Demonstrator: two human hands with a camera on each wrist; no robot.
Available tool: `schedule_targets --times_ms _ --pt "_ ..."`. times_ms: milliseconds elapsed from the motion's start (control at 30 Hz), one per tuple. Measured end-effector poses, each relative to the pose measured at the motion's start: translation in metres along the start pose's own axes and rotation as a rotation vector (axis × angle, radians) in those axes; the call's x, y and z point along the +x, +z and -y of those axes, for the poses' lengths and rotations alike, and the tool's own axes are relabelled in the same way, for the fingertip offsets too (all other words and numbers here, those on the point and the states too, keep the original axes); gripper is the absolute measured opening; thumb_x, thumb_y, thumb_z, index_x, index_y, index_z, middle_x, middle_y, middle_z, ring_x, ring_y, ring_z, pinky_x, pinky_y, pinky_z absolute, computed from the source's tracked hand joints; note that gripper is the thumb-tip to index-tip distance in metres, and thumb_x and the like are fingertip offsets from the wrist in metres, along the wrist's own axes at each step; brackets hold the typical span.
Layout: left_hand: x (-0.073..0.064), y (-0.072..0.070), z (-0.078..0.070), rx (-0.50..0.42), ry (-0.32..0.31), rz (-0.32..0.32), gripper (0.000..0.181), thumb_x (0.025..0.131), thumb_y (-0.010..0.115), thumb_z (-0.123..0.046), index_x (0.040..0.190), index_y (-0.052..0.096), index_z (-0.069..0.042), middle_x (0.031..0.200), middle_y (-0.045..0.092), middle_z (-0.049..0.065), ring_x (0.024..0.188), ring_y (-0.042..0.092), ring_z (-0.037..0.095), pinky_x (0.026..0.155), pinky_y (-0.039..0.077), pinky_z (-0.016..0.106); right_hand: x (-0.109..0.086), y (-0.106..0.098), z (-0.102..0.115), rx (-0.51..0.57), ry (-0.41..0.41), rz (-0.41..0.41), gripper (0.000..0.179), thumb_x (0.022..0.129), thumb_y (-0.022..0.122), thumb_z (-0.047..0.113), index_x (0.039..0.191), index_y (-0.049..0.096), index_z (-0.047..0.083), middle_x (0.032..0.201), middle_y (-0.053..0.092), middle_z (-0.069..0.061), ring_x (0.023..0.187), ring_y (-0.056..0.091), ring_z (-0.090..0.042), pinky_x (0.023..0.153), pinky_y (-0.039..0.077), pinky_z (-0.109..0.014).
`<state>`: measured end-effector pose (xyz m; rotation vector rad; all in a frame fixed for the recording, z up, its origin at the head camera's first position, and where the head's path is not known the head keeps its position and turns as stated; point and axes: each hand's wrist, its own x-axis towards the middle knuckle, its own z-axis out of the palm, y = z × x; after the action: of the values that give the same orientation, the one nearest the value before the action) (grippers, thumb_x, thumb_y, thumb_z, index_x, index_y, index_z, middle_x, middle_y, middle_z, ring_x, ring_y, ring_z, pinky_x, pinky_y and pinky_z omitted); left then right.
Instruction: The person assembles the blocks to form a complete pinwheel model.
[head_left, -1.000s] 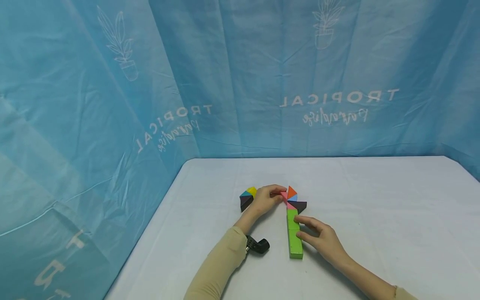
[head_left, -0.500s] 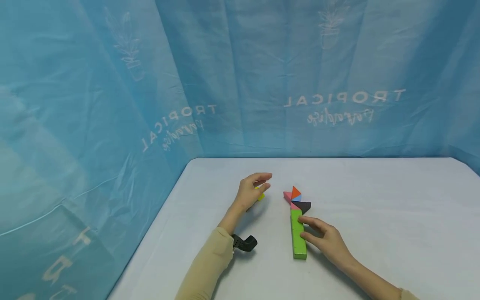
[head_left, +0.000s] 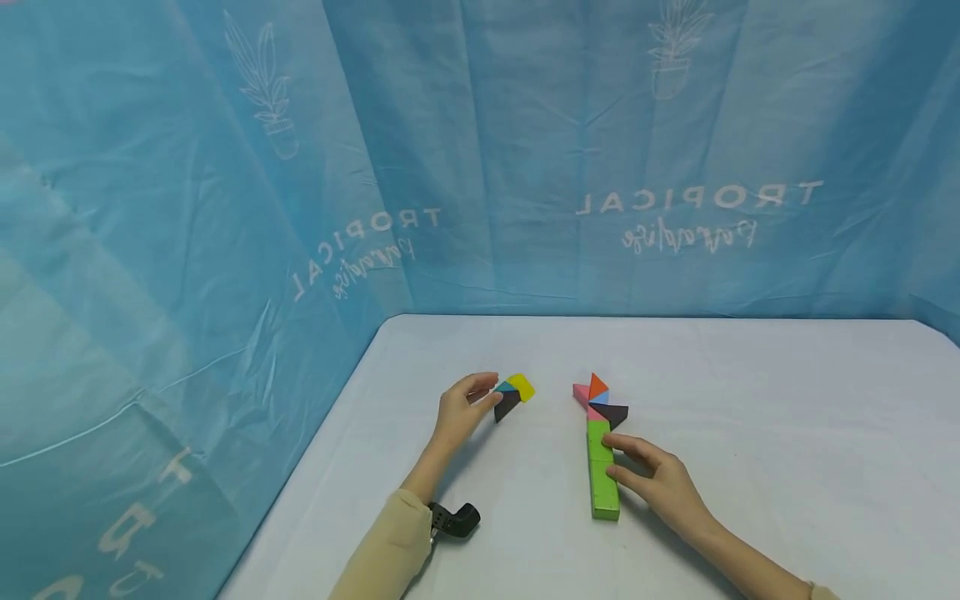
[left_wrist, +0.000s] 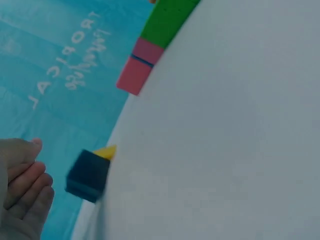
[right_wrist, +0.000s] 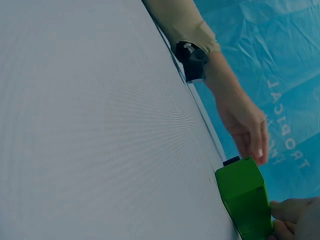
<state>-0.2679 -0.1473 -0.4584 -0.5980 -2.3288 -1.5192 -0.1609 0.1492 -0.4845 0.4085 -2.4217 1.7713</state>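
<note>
My left hand is beside a small cluster of a yellow block, a teal triangular block and a black block. Its thumb tip overlaps the black block in the head view, while the left wrist view shows the fingers apart from the dark block. Two green blocks form an upright-looking row on the table. My right hand touches their right side with relaxed fingertips. At the row's far end lie pink, orange, blue and black triangular blocks in a fan.
All the blocks lie on a white-covered table. Blue curtains with plant drawings and lettering stand behind it and along the left. A black camera mount sits on the left wrist.
My left hand has left the pink triangular block in the fan and moved left to the yellow, teal and black cluster. My right hand stays beside the green blocks. The head view has shifted slightly.
</note>
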Motion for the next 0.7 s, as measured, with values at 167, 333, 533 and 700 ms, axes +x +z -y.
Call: schedule_targets --times_ms 167,333,533,700 --pt "-0.007 0.0 0.015 0.051 -0.048 0.02 0.035 0.084 0.072 -0.011 0.114 0.062 0.005 0.112 0.064 0.013 0.103 0.061 0.026 0.088 0.05 0.028 0.0 -0.001 0.0 -0.01 -0.001 0.001 0.042 0.084 0.072 0.025 0.122 0.062 0.01 0.12 0.063 -0.001 0.12 0.05 -0.022 0.096 0.038 -0.013" --pt "-0.007 0.001 0.021 0.065 -0.045 0.027 0.042 0.083 0.073 -0.015 0.118 0.06 0.005 0.116 0.062 0.013 0.106 0.059 0.025 0.09 0.048 0.025 0.0 -0.001 0.001 -0.017 -0.009 -0.002 0.041 0.085 0.071 0.025 0.122 0.062 0.011 0.121 0.062 0.0 0.12 0.05 -0.023 0.096 0.037 -0.013" --pt "-0.008 0.002 0.022 0.105 0.006 -0.019 0.043 0.081 0.075 -0.018 0.116 0.061 0.003 0.111 0.06 0.009 0.102 0.059 0.023 0.091 0.048 0.028 -0.001 0.0 0.002 -0.006 0.007 0.008 0.042 0.085 0.071 0.027 0.123 0.062 0.012 0.122 0.062 0.0 0.122 0.049 -0.022 0.097 0.038 -0.015" --pt "-0.009 0.006 0.021 0.108 -0.009 0.009 0.038 0.08 0.076 -0.02 0.11 0.062 0.0 0.105 0.061 0.007 0.098 0.06 0.02 0.089 0.049 0.028 -0.001 0.0 0.002 -0.01 0.01 0.006 0.042 0.085 0.071 0.028 0.123 0.062 0.013 0.123 0.061 0.001 0.122 0.049 -0.022 0.097 0.038 -0.015"
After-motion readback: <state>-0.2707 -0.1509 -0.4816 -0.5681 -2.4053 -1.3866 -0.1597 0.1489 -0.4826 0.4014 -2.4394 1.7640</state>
